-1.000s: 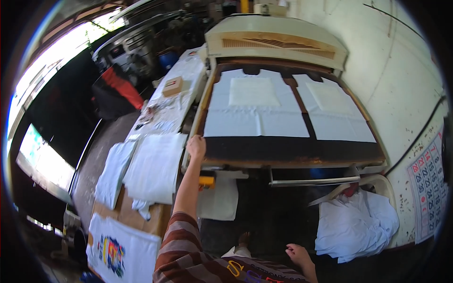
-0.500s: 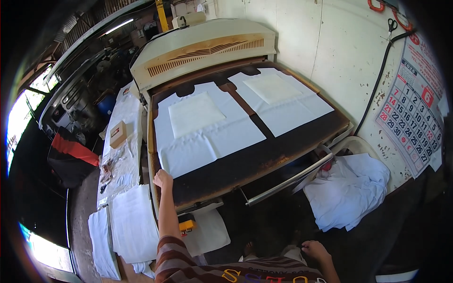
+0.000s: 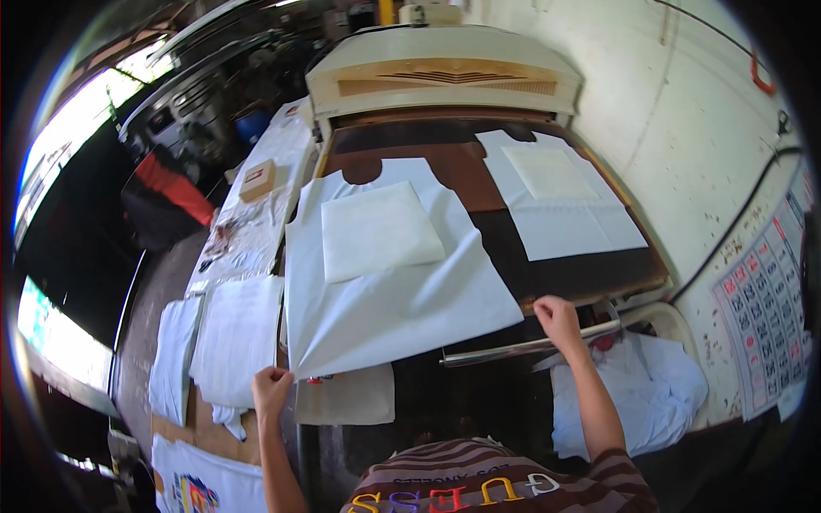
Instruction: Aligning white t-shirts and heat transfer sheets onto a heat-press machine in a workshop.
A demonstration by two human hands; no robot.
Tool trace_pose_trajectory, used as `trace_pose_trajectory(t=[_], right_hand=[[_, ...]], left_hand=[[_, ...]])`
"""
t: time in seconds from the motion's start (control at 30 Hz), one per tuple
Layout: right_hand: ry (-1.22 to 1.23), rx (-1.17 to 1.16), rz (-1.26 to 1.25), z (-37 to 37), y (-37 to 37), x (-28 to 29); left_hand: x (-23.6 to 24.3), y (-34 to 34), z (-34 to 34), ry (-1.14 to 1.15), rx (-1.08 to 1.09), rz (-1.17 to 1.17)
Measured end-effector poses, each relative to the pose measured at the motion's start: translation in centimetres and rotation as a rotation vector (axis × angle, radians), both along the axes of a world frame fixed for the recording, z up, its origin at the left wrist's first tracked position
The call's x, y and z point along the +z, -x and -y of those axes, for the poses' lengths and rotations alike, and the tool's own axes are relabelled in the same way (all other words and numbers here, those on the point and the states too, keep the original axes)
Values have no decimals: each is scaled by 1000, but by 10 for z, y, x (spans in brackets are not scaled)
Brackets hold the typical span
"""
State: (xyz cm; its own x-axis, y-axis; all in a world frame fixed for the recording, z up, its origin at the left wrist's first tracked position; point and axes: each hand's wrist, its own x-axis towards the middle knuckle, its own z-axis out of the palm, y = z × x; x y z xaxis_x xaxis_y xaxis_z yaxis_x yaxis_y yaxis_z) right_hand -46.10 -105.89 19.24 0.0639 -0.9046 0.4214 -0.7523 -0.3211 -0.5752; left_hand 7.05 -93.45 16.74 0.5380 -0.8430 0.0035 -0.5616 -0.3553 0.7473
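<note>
A white fabric panel (image 3: 402, 316), cut like a sleeveless shirt, lies on the left of the dark heat press bed (image 3: 479, 184), its hem stretched past the bed's front edge. Its near-left corner is pinched in my left hand (image 3: 271, 389). My right hand (image 3: 560, 323) is closed at its near-right corner; the fingertips' grip is partly hidden. On this panel rests an off-white square sheet (image 3: 380, 231). A second white panel (image 3: 581, 229) lies flat at the right of the bed, with another off-white square sheet (image 3: 547, 173) on it.
Behind the bed stands the cream press hood (image 3: 445, 51). A metal bar (image 3: 505, 350) juts out along the front edge. White cloth (image 3: 629, 393) fills a tub at the right. To the left, a long table (image 3: 278, 184) holds a small box (image 3: 257, 180) and folded white fabric (image 3: 239, 342).
My right hand has risen from beside my body to the panel's near-right corner. The left panel has come toward me, carrying its sheet, and its hem now overhangs the bed's front.
</note>
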Motion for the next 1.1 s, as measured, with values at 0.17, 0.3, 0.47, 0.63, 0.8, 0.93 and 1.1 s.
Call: trace_pose_trajectory(t=[0.17, 0.3, 0.47, 0.63, 0.8, 0.93, 1.1], right_hand=[[-16, -119, -121, 103, 23, -12], [-96, -202, -405, 165, 52, -64], [-172, -244, -406, 197, 71, -87], [-102, -148, -406, 220, 94, -92], [-94, -33, -323, 194, 61, -48], [-49, 179, -235, 114, 18, -20], [-328, 343, -198, -16, -10, -34]], left_hand=[[-6, 11, -81, 47, 301, 50], [1, 48, -100, 87, 485, 168], [-2, 68, -121, 123, 597, 66], [-11, 66, -116, 131, 497, -11], [-11, 56, -63, 148, 391, -52], [-20, 46, 8, 129, 306, -111], [-28, 45, 96, 50, 172, -110]])
